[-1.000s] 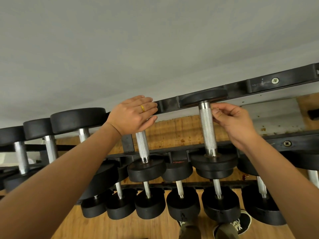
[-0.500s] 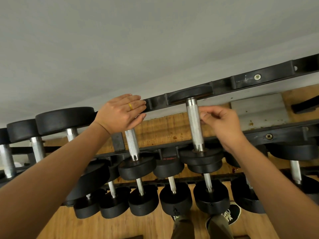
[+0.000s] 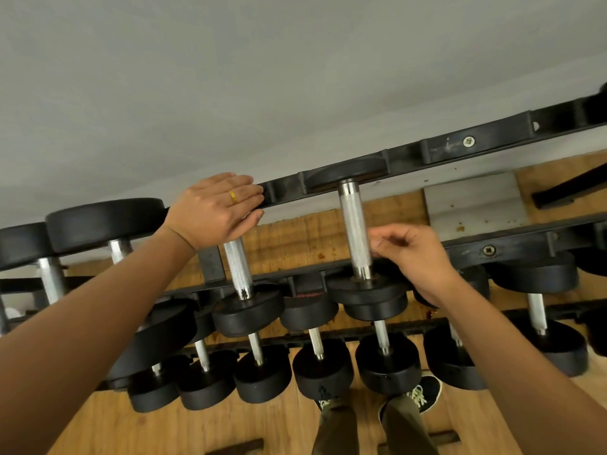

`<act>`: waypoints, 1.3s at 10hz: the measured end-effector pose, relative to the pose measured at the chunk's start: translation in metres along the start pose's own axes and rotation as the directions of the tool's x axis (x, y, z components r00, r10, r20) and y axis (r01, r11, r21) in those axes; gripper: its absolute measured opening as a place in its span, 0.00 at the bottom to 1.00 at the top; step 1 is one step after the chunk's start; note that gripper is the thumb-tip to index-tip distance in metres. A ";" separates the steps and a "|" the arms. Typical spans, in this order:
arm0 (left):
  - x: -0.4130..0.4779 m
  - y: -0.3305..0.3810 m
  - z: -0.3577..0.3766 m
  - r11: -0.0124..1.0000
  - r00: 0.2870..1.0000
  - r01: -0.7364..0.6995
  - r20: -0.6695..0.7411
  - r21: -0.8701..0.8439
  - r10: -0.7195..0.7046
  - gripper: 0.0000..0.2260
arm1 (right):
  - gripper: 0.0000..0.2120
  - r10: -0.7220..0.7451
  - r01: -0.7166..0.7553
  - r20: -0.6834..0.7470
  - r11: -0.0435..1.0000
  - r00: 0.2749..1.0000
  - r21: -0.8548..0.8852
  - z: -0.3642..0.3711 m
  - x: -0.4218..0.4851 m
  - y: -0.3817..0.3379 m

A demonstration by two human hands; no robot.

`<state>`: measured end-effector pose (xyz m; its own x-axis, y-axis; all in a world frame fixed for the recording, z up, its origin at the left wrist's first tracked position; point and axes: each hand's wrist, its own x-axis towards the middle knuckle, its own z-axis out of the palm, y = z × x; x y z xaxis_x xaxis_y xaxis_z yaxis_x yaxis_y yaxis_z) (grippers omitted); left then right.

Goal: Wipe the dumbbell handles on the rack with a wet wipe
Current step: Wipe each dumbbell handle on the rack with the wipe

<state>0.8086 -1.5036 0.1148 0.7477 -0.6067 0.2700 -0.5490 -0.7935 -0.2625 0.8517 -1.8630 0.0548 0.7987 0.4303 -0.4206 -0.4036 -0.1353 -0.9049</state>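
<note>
Now the left hand lies flat on the far rail of the rack, fingers straight and close together, at about ten o'clock from the picture's middle. A ring sits on one finger. The palm covers the far end of a dumbbell whose knurled bar comes out below the wrist and runs toward six o'clock.

The handle, steel and knurled, stands near the picture's middle. It runs from twelve to six between its far head, seated in the far rail, and its near head on the near rail.

The right hand hovers at three o'clock of that handle with its fingers curled and the tips drawn toward the thumb. The fingertips are blurred and lie just beside the metal. Whether they touch it, or pinch anything, cannot be told.

The two hands are well apart, with the handle between them.

At six o'clock a lower row of dumbbells hangs under the upper one. Shoes show at five o'clock on the wood floor. A grey wall fills everything from nine through twelve to two o'clock.
</note>
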 end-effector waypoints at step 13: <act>-0.002 -0.003 0.000 0.999 1.000 -0.021 -0.007 0.032 0.022 0.13 | 0.09 -0.265 0.203 -0.112 0.899 0.958 -0.387 0.016 0.000 -0.033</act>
<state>0.8091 -1.5005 0.1148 0.7329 -0.6240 0.2710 -0.5525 -0.7784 -0.2982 0.8579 -1.8446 0.0853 0.9219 0.3477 -0.1708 -0.0281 -0.3797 -0.9247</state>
